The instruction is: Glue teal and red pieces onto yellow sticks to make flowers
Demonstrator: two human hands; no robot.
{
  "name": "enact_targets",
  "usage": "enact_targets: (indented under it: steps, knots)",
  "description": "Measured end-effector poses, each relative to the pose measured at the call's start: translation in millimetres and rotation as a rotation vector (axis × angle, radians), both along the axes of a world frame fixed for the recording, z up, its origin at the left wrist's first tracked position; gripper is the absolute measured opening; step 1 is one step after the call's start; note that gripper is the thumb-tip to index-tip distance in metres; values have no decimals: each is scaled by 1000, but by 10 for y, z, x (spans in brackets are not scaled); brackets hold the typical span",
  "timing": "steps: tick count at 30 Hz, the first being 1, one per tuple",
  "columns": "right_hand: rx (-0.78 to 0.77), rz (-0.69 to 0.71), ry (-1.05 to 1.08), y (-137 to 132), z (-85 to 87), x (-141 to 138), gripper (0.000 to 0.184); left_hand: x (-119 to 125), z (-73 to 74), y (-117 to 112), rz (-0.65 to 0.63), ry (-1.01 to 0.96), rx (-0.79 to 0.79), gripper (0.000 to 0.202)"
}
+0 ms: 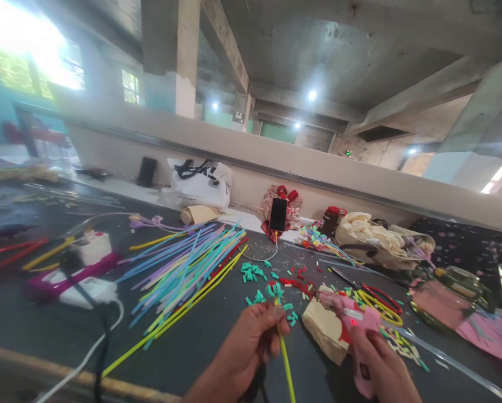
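Table point(171, 358): dark, bearing colorful stems point(192, 274)
Left hand point(253, 336): pinching a yellow stem point(285, 364)
Right hand point(383, 361): wrapped around a pink glue gun point(362, 316)

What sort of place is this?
Probably a craft workshop or shared workroom in a bare concrete building. Coloured stems lie spread on the dark table, the right hand holds a pink glue gun, and the ceiling is unfinished-looking concrete.
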State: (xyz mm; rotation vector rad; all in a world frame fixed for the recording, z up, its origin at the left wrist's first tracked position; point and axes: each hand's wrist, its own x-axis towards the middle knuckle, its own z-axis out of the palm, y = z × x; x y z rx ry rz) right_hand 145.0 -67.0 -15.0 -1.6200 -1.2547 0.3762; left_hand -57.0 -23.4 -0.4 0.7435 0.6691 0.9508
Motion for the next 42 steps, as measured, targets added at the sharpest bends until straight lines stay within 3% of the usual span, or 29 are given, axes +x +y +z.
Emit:
enact_targets:
  steps: [2,6,9,14,17,18,21,26,36,42]
  knots:
    - [-76,-23,-12,142,-86,119,37,-9,-11,4,-10,-44,-20,30]
    - [-169,-153,-343,180,-171,238,40,-19,-39,15,-32,-114,-22,27]
    - [-239,-203,-537,111,-96,271,39,-17,-54,16,-58,-104,-4,29]
    - [-437,-152,-634,-18,121,287,38,-3,-69,17,-116,-68,9,32]
    - [-310,-124,-677,-117,241,214,33,-2,-61,10,-171,-24,0,33]
    - [-227,-59,-662,-141,286,164,30,-2,-55,5,-187,-15,-3,32]
    - [-19,326,-563,-147,446,-53,21,-4,-32,-10,-211,-10,-4,28]
    - [61,611,-559,-20,644,-378,10,-5,7,-26,-240,9,5,24]
    - [81,605,-637,53,615,-448,9,-10,12,-47,-254,33,28,25]
    - [82,653,-687,137,774,-263,9,35,33,-88,-196,162,91,20]
